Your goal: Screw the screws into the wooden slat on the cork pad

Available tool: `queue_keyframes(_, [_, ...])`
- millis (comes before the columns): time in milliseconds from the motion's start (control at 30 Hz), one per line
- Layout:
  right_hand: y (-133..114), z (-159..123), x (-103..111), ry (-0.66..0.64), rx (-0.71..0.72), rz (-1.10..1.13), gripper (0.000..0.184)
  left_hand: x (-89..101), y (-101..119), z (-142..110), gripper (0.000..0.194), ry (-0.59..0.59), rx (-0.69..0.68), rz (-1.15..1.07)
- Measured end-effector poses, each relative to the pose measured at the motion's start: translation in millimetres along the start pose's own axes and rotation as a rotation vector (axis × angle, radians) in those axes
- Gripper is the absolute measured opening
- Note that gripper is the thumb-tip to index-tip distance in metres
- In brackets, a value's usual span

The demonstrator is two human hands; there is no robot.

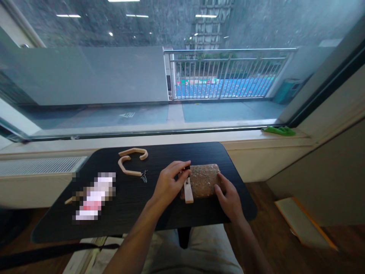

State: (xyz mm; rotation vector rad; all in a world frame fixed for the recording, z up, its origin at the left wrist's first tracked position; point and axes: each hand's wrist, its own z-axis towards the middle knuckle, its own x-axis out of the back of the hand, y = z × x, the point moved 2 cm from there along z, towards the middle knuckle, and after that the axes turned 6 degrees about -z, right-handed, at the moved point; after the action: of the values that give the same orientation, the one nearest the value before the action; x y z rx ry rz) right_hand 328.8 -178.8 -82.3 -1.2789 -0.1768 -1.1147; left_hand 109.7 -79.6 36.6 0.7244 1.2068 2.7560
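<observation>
We classify this as an indoor public-type room, possibly a school or office; we cannot confirm which. Indicators: large window (99,30), reflected strip lights (205,16), grille-topped unit (42,166), wood-look floor (261,201); outside, metal railing (230,50) and blue ground (242,88).

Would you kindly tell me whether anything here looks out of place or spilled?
No spill shows. The thin metal pieces look untidy, splayed beside the nearer wooden hook, and a crumpled green cloth-like item looks out of place on the windowsill, off the black table.
</observation>
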Motion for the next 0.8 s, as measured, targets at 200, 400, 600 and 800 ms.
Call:
queue_keyframes(200, [1, 2, -3, -0.018, 0.059, -0.054, 0.05, 0.0, -1, -4, 0.027, 0.011, 0.04, 0.02])
queue_keyframes(400, [0, 5, -6, -0.017, 0.118, -0.112, 0.048, 2.2, 3, -14, 0.026, 0.044, 0.016, 0.033])
queue_keyframes(600, [-2, -3, -9, -0.022, 0.132, -0.162, 0.048, 4.4, 3, -22, 0.025, 0.101, -0.032, 0.085])
queue_keyframes(800, [-7, -17, -8, -0.02, 0.146, -0.173, 0.049, 9.4, 7, -33, 0.026, 0.105, -0.065, 0.115])
